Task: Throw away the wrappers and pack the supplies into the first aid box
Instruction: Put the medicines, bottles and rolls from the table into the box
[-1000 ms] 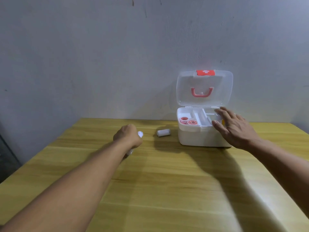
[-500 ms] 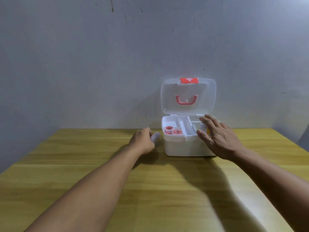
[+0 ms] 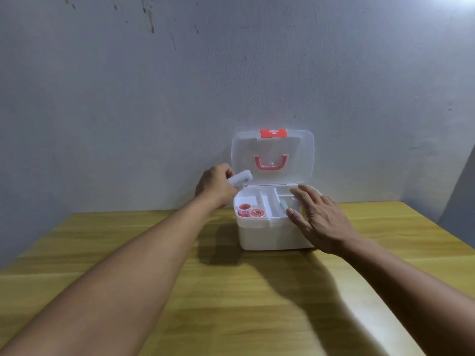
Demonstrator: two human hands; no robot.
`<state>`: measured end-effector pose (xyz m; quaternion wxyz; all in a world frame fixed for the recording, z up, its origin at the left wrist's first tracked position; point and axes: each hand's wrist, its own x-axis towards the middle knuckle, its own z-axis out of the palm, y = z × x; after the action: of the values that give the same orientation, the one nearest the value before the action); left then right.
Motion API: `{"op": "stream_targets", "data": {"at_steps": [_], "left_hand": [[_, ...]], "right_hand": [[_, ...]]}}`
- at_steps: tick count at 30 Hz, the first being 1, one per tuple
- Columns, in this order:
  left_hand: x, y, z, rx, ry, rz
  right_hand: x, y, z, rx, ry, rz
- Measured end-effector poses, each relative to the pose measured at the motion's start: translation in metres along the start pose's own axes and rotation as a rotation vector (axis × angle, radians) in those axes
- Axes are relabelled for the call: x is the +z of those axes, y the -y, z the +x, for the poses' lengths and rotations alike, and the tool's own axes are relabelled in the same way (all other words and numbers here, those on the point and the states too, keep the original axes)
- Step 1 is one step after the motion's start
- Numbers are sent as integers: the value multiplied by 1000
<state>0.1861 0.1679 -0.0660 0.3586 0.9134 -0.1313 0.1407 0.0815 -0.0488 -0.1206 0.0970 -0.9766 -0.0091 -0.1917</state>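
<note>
My left hand [image 3: 217, 187] grips a white bandage roll [image 3: 240, 178], fingers closed around it, raised above the table [image 3: 231, 291] at the box's ten o'clock corner. The first aid box [image 3: 270, 235] stands open at twelve o'clock, lid [image 3: 300, 155] upright against the wall. My right hand [image 3: 317, 218] rests flat on its right rim, fingers spread, holding nothing. Two red tape rolls [image 3: 249, 210] sit in the left compartment of the tray.

Bandage roll [image 3: 240, 178] above open box [image 3: 272, 235]
</note>
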Motion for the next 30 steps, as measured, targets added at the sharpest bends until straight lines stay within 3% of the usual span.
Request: {"op": "stream_targets", "data": {"at_steps": [6, 12, 16, 20, 22, 25, 26, 28, 30], "left_hand": [[22, -14, 14, -20, 68, 88], [22, -26, 21, -88, -28, 72], [22, -44, 21, -156, 118, -136], [30, -56, 11, -206, 232, -137], [33, -58, 5, -181, 135, 2], [38, -51, -1, 19, -43, 147], [39, -48, -3, 100, -10, 169], [42, -41, -7, 223, 207, 291], [46, -36, -12, 220, 439, 425]], "right_hand": [[-1, 1, 0, 15, 11, 10], [1, -1, 1, 11, 11, 9], [1, 0, 2, 7, 8, 2], [2, -1, 1, 2, 5, -8], [2, -2, 1, -1, -10, -4], [2, -3, 1, -7, -11, 1], [2, -3, 1, -9, -10, 2], [3, -4, 2, -10, -14, 1], [4, -5, 2, -9, -19, -5]]}}
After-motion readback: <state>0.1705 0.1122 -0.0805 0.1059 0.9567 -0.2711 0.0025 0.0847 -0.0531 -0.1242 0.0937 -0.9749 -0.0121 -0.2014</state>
